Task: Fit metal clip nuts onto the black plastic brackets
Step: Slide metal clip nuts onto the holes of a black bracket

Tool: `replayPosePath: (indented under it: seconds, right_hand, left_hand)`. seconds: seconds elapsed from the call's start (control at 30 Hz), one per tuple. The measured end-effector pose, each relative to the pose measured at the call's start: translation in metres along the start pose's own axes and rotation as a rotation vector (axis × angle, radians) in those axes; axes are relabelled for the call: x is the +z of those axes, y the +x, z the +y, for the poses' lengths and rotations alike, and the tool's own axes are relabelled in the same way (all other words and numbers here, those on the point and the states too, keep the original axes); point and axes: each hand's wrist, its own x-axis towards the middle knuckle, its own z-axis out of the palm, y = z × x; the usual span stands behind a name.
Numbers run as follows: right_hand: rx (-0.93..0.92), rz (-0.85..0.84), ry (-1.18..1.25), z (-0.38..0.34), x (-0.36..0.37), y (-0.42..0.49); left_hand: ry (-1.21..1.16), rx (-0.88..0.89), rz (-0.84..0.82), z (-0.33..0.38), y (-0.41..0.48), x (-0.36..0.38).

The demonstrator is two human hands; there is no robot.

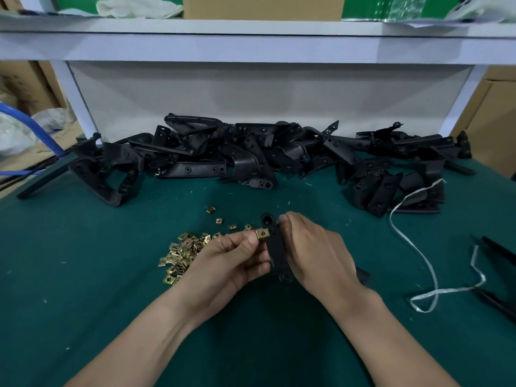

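**Clip nut at the edge of the bracket**

I hold one black bracket (275, 247) upright over the green table mat (83, 261), between my two hands. My right hand (310, 247) wraps the bracket from the right, fingers curled round it and thumb tip near its upper end. My left hand (231, 258) pinches a brass-coloured clip nut (262, 234) between thumb and forefinger. The nut touches the bracket's left edge, just below the round hole at its top. I cannot tell how far it has slid onto the plastic. My own fingers cover the lower half of the bracket, so only its top and a bit of its bottom end show.

Just left of my left hand lies the pile of clip nuts (184, 252), with a few loose nuts (218, 221) scattered beyond it. Across the back of the mat runs a long heap of black brackets (251, 155), tangled over one another against the white back panel.

To my right a white strap (427, 263) loops across the mat, its near end touching some black parts (499, 252) at the edge of view. A blue tube (36, 127) curves in at far left. Above, a white shelf (251, 40) carries a cardboard box (262, 7) and a pale cloth (139, 7).
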Motion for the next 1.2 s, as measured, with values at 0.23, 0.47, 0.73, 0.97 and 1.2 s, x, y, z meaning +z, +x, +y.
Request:
replayPosePath:
  seconds: [0.23,0.47,0.73,0.97,1.2]
  right_hand:
    - [-0.014,0.002,-0.017,-0.003,-0.002,-0.002]
    - [-0.029,-0.017,-0.016,-0.004,-0.003,-0.003]
    - [-0.010,-0.032,-0.060,-0.005,-0.001,-0.003]
    - [0.004,-0.072,-0.086,-0.006,-0.004,-0.001]
    - [0.131,0.019,-0.003,-0.001,-0.007,0.003]
  left_hand:
    - [0.022,-0.007,-0.014,-0.001,0.000,-0.002]
    - [0.057,0.006,-0.005,-0.002,0.000,-0.003]
    - [0.093,0.036,0.028,-0.001,0.000,0.002]
    - [0.132,0.102,0.085,-0.005,0.001,0.006]
    - [0.506,0.313,0.260,0.015,0.001,0.004]
